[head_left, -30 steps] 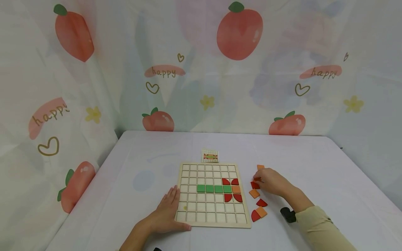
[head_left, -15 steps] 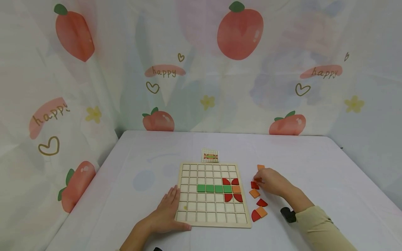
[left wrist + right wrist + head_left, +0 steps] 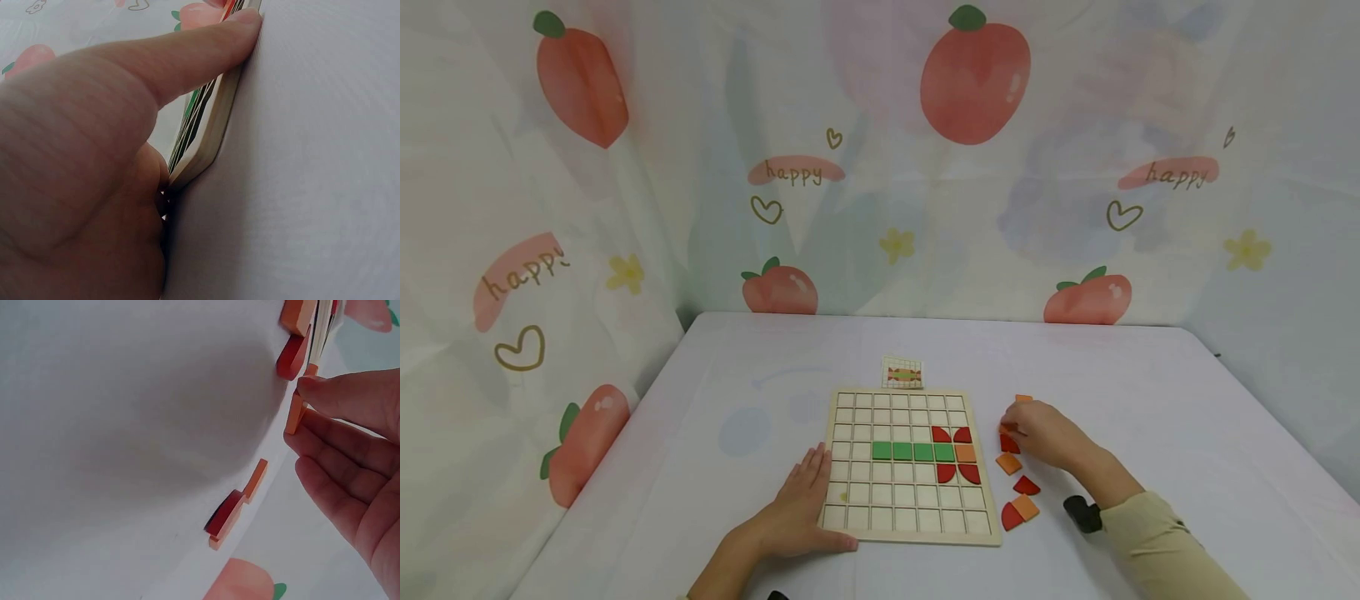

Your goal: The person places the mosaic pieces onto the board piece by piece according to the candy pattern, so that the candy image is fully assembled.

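Observation:
A wooden grid board (image 3: 880,521) lies flat, with a row of green squares (image 3: 912,452), an orange square (image 3: 965,452) and several red quarter-round pieces (image 3: 947,473) on it. My left hand (image 3: 793,512) rests against its near left corner, fingers stretched along the left edge and thumb (image 3: 194,59) on the front edge. To the right of the board, my right hand (image 3: 1048,433) pinches an orange tile (image 3: 295,414) between thumb and fingers. Just below those fingertips lies a red piece (image 3: 1010,444).
Loose orange squares (image 3: 1009,463) and red pieces (image 3: 1026,485) form a column right of the board. A pattern card (image 3: 902,373) lies behind it on the white-covered table (image 3: 760,358). Printed cloth (image 3: 880,200) hangs around the table.
My right hand has shifted slightly left, and the orange tile at its fingertips now shows more in the head view. The left hand stays at the board's corner.

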Demonstrator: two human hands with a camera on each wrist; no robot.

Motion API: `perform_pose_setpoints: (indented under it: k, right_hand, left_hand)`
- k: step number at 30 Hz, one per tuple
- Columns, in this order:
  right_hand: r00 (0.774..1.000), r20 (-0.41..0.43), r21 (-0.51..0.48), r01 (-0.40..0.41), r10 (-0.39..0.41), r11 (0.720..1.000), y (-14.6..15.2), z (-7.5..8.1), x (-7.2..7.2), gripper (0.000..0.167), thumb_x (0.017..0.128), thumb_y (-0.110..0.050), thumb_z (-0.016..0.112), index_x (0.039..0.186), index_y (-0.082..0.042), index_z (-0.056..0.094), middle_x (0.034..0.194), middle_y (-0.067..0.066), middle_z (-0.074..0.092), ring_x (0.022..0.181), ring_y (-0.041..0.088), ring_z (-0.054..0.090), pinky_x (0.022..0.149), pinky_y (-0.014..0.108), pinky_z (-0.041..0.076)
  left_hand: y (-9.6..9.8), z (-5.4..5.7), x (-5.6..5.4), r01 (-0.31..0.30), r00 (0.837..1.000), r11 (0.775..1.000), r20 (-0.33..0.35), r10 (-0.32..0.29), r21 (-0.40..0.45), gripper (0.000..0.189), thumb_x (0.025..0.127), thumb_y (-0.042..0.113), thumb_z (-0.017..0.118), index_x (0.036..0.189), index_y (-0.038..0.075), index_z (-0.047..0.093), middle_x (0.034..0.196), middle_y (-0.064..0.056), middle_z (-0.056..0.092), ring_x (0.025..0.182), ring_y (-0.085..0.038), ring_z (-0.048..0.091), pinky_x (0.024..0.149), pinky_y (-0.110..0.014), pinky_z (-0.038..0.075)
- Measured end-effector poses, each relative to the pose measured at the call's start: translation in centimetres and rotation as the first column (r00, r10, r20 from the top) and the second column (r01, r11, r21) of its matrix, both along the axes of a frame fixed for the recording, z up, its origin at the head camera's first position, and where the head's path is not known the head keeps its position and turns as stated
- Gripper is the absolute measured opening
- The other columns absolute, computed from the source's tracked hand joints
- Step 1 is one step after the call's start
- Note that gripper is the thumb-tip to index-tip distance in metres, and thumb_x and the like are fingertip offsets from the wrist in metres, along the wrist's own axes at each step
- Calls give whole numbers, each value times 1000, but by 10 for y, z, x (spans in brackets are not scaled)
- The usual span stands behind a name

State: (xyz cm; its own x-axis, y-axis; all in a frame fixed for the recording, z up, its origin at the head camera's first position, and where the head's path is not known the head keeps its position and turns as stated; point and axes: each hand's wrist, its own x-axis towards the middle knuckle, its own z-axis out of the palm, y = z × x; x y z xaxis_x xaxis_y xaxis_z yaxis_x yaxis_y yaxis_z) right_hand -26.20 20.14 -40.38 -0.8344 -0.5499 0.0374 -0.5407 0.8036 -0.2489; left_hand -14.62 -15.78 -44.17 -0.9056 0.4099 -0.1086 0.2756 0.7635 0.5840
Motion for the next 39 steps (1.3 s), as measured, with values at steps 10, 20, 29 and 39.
perform_pose_setpoints:
  k: [10,20,29,39]
  right_hand:
    - [1000,15,-26,-2,2,1000,-19,4,7,11,80,-1,69,91,-1,71,80,0,59,64,11,49,58,22,47]
    - [1000,22,-9,-20,21,1000,-46,14,15,13,82,-4,68,95,-4,70,90,2,63,83,19,57,75,33,51]
    - [994,-5,-8,-105,105,994,-60,14,15,13,82,-1,67,94,-3,70,90,3,63,83,19,57,76,34,51]
    - [968,-50,-29,-249,247,968,-80,7,13,7,82,-1,66,86,-5,70,86,1,62,79,17,57,74,31,51]
  left_hand:
    - [0,1,-1,-1,1000,1000,6,1,-4,121,69,65,65,143,-10,4,150,-24,-1,137,-34,-4,107,-50,5]
    - [-2,0,-1,3,1000,1000,6,-3,-6,121,70,65,64,143,-10,4,149,-25,-1,137,-34,-4,107,-51,6]
    - [0,-2,-2,-3,1000,1000,-6,3,-16,122,69,68,63,143,-9,4,150,-24,-1,137,-33,-4,107,-50,6]
    - [0,-2,-3,-4,1000,1000,10,4,-13,123,68,69,62,143,-8,4,150,-23,-1,137,-33,-4,107,-50,6]
